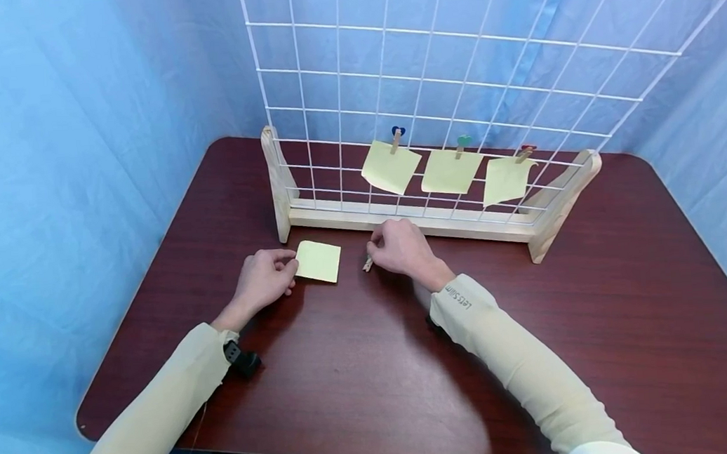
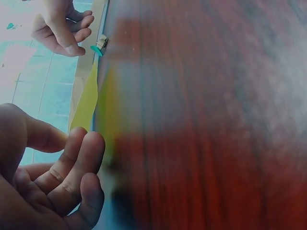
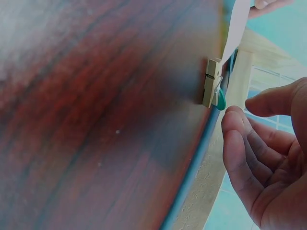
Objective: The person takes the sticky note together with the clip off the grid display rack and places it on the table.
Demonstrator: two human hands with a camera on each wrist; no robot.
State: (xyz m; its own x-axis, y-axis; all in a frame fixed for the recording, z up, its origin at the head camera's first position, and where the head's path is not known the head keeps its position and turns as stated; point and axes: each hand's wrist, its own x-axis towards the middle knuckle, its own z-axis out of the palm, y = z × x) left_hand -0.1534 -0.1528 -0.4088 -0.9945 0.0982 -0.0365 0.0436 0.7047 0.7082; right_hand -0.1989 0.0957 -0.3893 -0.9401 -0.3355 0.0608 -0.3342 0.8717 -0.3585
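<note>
My left hand (image 1: 264, 278) pinches the left edge of a square yellow paper note (image 1: 319, 262) between thumb and fingers. In the left wrist view the note (image 2: 86, 103) stands tilted up from the table. A small wooden clothespin (image 1: 368, 263) with a green ornament lies on the table to the right of the note. My right hand (image 1: 401, 247) hovers right beside it. In the right wrist view the clothespin (image 3: 211, 85) sits just off the fingertips of the right hand (image 3: 268, 153), with a small gap showing and nothing held.
Behind the hands a white wire grid (image 1: 337, 106) stands in a wooden base (image 1: 337, 218). Three yellow notes hang on it by clothespins with blue, green (image 1: 462, 143) and red ornaments. All stand on a dark red-brown table (image 1: 348, 369); blue curtains (image 1: 49, 171) surround it.
</note>
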